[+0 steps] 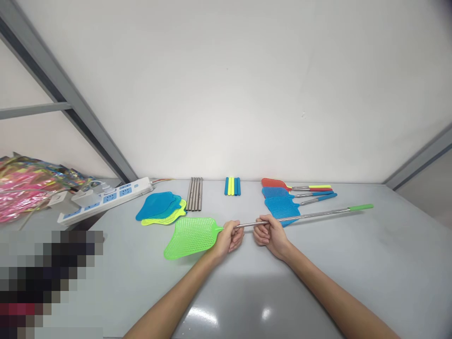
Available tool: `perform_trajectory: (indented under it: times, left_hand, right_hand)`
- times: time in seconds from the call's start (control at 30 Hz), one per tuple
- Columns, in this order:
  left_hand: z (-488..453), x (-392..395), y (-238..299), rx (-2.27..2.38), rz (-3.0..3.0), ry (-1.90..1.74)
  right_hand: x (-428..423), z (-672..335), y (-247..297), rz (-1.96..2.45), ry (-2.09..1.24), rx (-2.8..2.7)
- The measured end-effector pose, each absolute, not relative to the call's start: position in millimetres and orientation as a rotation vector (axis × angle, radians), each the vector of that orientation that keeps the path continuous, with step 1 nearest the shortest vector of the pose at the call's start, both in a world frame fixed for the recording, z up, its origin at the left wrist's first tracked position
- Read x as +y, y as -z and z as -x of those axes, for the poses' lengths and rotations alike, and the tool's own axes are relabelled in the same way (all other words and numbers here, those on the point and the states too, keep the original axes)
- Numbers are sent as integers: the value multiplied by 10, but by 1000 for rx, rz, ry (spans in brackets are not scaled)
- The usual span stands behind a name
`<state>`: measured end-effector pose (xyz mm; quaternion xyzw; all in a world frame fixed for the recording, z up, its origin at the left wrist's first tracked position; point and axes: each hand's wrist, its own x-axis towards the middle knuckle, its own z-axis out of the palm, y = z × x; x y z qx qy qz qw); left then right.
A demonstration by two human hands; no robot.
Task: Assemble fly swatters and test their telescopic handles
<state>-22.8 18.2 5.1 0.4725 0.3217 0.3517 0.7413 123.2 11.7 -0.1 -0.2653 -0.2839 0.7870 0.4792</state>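
A green fly swatter (192,236) with a long, extended metal rod spans the space in front of me, its head at the left and its green grip (360,207) at the right. My left hand (230,238) is closed round the rod just beside the swatter head. Farther along the same rod, my right hand (271,235) pinches it between thumb and curled fingers. Beyond my right hand lie several fly swatters with short rods, among them a red one (274,184) and a blue one (282,207), partly overlapping.
Loose blue and yellow swatter heads (157,206) are stacked at the left. Metal rods (195,194) and coloured grips (232,186) lie in rows near the wall. A power strip (113,200) with plugs and a plastic-wrapped bundle (31,188) are at the far left of the table (381,263).
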Motion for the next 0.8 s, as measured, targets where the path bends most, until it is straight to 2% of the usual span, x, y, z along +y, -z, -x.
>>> perform_trajectory:
  times: [0.17,0.4,0.8]
  left_hand:
    - [244,201,-58,711,-1044,-786]
    - [323,265,-74,738,-1014,-891]
    - [323,299,-51,786,-1039,-915]
  right_hand:
    - [118,-1230,8,665,-1892,-743]
    - [185,-1322,-44,755,-1650,-641]
    - [270,-1425,20,734,-1678,-453]
